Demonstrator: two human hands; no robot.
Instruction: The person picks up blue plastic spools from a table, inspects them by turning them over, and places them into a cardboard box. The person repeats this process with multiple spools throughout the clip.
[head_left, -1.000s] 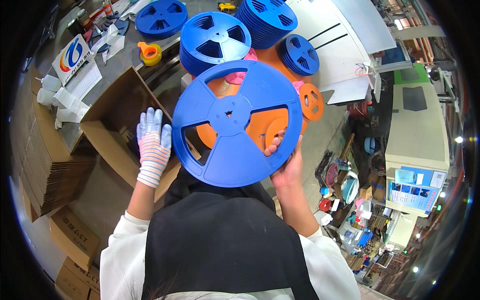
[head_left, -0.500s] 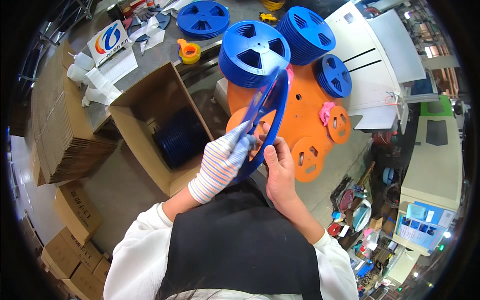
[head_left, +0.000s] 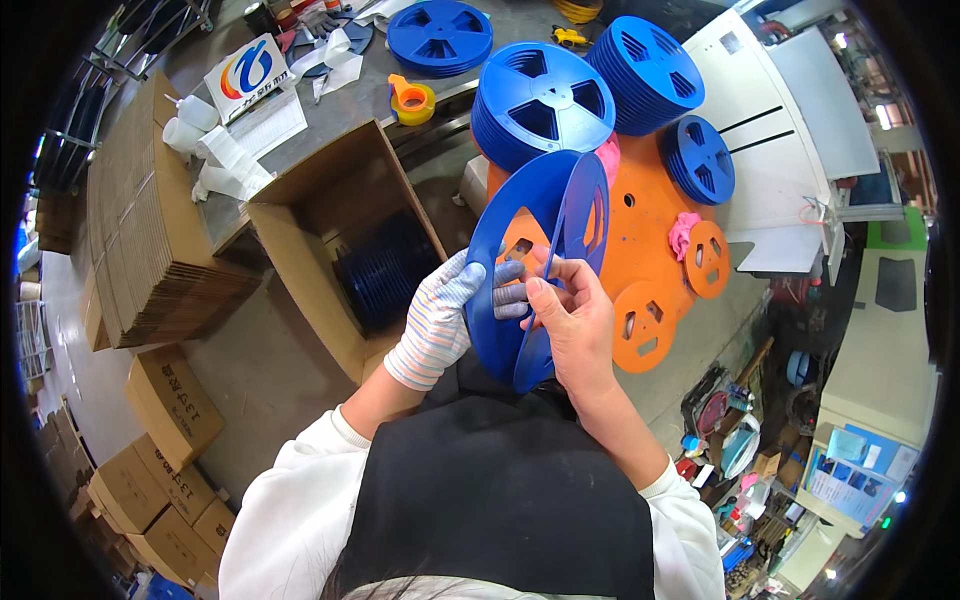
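Before my chest I hold a blue plastic reel (head_left: 492,345) on edge, its two flanges showing as slanted discs with cut-out windows. My left hand (head_left: 437,318), in a striped glove, grips the left flange, thumb outside and fingertips through a window. The bare fingers of my right hand (head_left: 575,325) are curled at the right side of the same reel; its fingertips are close to the gloved ones, and their exact contact is partly hidden. Just beyond is a tall stack of blue reels (head_left: 545,95) on an orange round-lobed stand (head_left: 640,185).
An open cardboard box (head_left: 300,300) at left holds several dark blue reels (head_left: 390,270). More blue reels (head_left: 650,75) and orange discs (head_left: 645,325) sit on the stand. A tape dispenser (head_left: 410,100) is on the grey table. Flattened cartons (head_left: 150,220) are stacked far left.
The reel has turned from nearly edge-on, so its left flange now faces me more and its window shows. My right fingers have moved up and inward. The view has shifted slightly.
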